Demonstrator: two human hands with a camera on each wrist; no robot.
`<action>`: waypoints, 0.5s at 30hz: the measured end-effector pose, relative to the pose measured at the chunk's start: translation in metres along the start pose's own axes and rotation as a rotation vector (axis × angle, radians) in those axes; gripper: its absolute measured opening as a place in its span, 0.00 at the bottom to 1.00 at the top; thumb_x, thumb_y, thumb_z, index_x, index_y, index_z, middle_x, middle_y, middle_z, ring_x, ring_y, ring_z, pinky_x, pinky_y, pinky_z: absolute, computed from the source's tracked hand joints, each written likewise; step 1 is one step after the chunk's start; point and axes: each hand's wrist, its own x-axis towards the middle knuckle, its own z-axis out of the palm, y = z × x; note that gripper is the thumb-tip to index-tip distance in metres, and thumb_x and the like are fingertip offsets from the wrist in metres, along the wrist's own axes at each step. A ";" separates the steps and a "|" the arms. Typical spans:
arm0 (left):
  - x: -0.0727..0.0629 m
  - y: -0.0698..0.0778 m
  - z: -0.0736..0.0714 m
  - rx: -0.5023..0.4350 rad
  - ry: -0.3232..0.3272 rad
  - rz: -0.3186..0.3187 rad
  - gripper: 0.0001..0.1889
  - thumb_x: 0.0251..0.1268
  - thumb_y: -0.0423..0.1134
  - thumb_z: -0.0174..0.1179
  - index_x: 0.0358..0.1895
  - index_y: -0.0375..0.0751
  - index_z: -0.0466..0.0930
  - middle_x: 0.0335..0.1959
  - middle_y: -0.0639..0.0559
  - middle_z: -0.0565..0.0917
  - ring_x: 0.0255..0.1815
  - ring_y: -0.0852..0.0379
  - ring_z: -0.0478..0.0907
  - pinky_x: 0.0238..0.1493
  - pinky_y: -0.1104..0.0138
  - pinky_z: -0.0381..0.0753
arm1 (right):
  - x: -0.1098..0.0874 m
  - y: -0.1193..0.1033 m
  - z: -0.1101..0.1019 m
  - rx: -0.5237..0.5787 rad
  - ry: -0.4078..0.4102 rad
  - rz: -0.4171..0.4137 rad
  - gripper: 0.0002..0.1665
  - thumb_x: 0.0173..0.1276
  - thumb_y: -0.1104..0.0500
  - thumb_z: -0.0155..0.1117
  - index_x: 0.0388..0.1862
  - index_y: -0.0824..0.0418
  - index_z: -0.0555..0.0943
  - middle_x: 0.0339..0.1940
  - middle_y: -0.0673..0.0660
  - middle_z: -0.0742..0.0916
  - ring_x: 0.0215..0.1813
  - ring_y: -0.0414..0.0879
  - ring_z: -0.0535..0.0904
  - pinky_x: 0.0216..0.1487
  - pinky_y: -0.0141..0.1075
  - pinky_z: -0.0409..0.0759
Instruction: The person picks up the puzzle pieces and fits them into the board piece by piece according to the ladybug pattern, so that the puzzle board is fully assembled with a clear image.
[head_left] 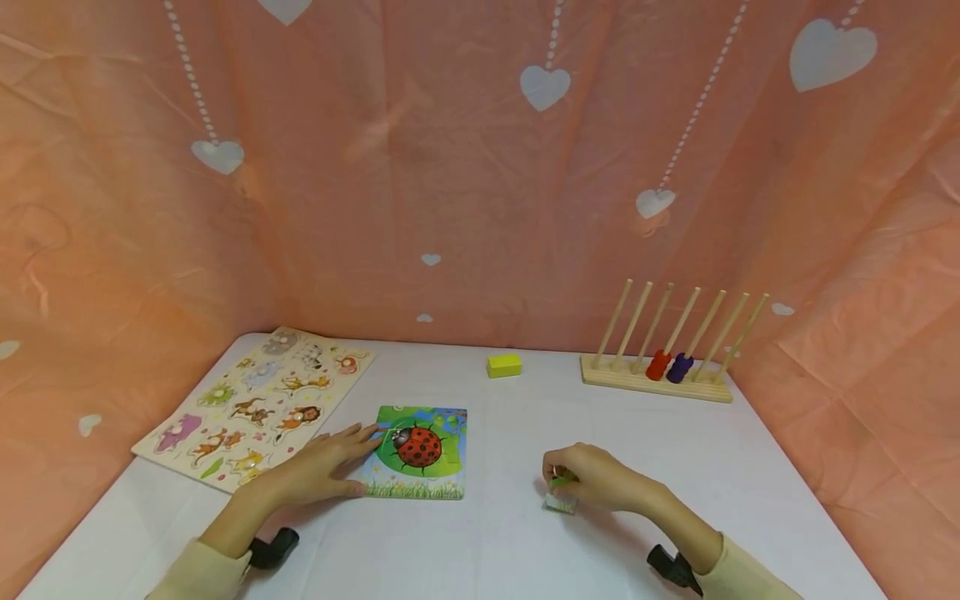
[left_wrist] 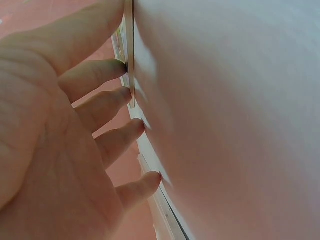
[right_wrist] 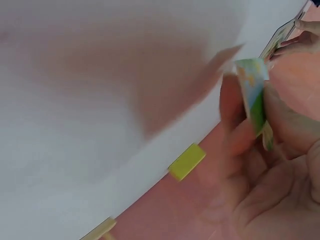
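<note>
A ladybug jigsaw puzzle lies flat on the white table. At its left edge rests my left hand, fingers spread, the thumb by the lower left corner. In the left wrist view the fingertips reach along the puzzle's thin edge. To the right of the puzzle, my right hand pinches a puzzle piece printed in green, pale blue and yellow between thumb and fingers. Below it a small green-edged bit shows in the palm; whether it is a second piece I cannot tell.
A wooden animal peg puzzle lies at the left, partly behind the left hand. A yellow block sits near the back edge. At the back right stands a peg rack with a red bead and a purple bead.
</note>
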 end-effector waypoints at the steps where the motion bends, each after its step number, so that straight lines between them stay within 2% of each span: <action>1: 0.000 0.000 0.000 0.000 0.001 0.002 0.40 0.62 0.54 0.67 0.71 0.30 0.68 0.76 0.32 0.60 0.74 0.24 0.53 0.63 0.25 0.51 | 0.005 -0.002 0.001 0.006 0.002 -0.016 0.10 0.64 0.68 0.69 0.32 0.54 0.79 0.28 0.41 0.81 0.33 0.34 0.72 0.36 0.31 0.75; 5: 0.001 -0.001 0.000 0.003 0.003 0.010 0.40 0.62 0.54 0.67 0.70 0.30 0.68 0.76 0.33 0.60 0.74 0.24 0.53 0.63 0.25 0.51 | 0.027 -0.011 0.007 0.040 0.009 -0.094 0.11 0.65 0.74 0.64 0.35 0.59 0.80 0.32 0.46 0.84 0.36 0.34 0.75 0.39 0.29 0.78; 8: 0.001 -0.002 0.000 0.007 0.002 0.013 0.40 0.62 0.53 0.67 0.70 0.29 0.68 0.76 0.32 0.60 0.73 0.24 0.53 0.62 0.25 0.51 | 0.045 -0.018 0.012 0.040 0.032 -0.140 0.15 0.62 0.79 0.61 0.39 0.62 0.82 0.37 0.50 0.86 0.39 0.36 0.77 0.42 0.29 0.79; 12: 0.001 -0.004 0.001 0.005 0.006 0.013 0.40 0.62 0.53 0.67 0.70 0.29 0.68 0.75 0.31 0.60 0.73 0.23 0.53 0.62 0.24 0.50 | 0.069 -0.029 0.018 0.015 0.066 -0.154 0.18 0.59 0.80 0.62 0.44 0.65 0.85 0.40 0.53 0.86 0.40 0.38 0.78 0.43 0.31 0.79; 15: 0.001 -0.003 0.001 0.007 0.007 0.017 0.40 0.62 0.53 0.67 0.70 0.29 0.68 0.75 0.30 0.60 0.73 0.23 0.53 0.62 0.24 0.49 | 0.083 -0.036 0.021 0.015 0.081 -0.156 0.19 0.59 0.79 0.63 0.48 0.66 0.84 0.37 0.54 0.86 0.36 0.39 0.77 0.39 0.29 0.77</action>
